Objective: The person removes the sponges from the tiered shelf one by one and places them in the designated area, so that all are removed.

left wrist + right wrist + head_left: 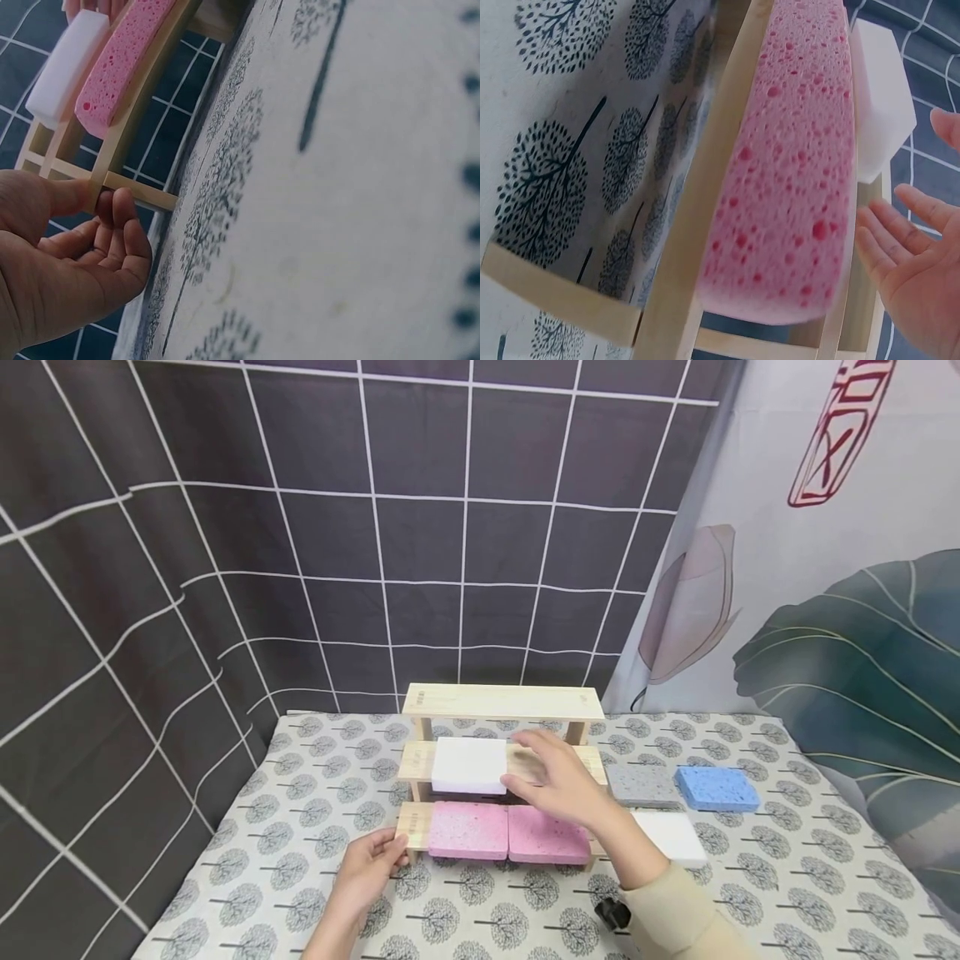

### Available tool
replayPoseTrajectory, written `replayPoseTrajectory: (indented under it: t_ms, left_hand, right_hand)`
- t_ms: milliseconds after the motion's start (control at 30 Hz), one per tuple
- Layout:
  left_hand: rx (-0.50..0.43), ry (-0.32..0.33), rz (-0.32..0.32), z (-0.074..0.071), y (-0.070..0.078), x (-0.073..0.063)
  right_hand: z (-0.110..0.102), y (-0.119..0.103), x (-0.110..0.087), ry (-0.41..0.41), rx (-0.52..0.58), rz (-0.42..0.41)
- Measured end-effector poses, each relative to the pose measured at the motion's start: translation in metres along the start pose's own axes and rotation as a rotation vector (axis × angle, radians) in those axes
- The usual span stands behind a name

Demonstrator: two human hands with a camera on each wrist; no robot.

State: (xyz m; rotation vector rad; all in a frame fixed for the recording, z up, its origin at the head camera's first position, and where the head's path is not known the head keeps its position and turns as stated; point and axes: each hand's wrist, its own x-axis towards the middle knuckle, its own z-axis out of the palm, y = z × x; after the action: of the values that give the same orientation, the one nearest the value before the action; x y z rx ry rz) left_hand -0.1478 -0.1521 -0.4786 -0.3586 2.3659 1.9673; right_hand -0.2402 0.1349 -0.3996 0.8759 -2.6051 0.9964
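A three-tier wooden rack (502,700) stands on the table. My left hand (367,868) pinches the left end of its lowest shelf between thumb and fingers, as the left wrist view (75,255) also shows. On the middle shelf lies a white sponge (470,766), toward the left. My right hand (558,777), fingers spread and holding nothing, is at that shelf's right half, just right of the white sponge; a gap shows between them in the right wrist view. Two pink sponges, a left one (468,830) and a right one (547,835), lie side by side on the lowest shelf.
Right of the rack lie a grey sponge (642,785), a blue sponge (717,788) and another white sponge (672,837), partly behind my right forearm. A small black object (612,913) is beside the right sleeve. A tree-patterned cloth (300,810) covers the table; dark gridded curtain (420,535) hangs behind.
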Motion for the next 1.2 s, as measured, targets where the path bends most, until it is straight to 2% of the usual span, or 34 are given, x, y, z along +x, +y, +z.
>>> replayPoseTrajectory:
  t_ms: [400,767,933,1200]
  left_hand:
    - [-0.011,-0.004,-0.001,0.000,-0.001,0.001]
    - [-0.015,-0.004,-0.011,0.000,-0.002,0.002]
    - [-0.020,-0.006,-0.006,0.000,-0.002,0.001]
    - [-0.018,-0.012,-0.002,-0.002,-0.002,0.001]
  right_hand:
    - [0.013,-0.002,0.009,-0.025,-0.022,-0.019]
    - [0.019,-0.009,0.016,-0.104,-0.082,0.000]
    - [0.021,-0.011,0.018,-0.126,-0.096,0.036]
    - [0.021,-0.010,0.019,-0.104,-0.099,0.030]
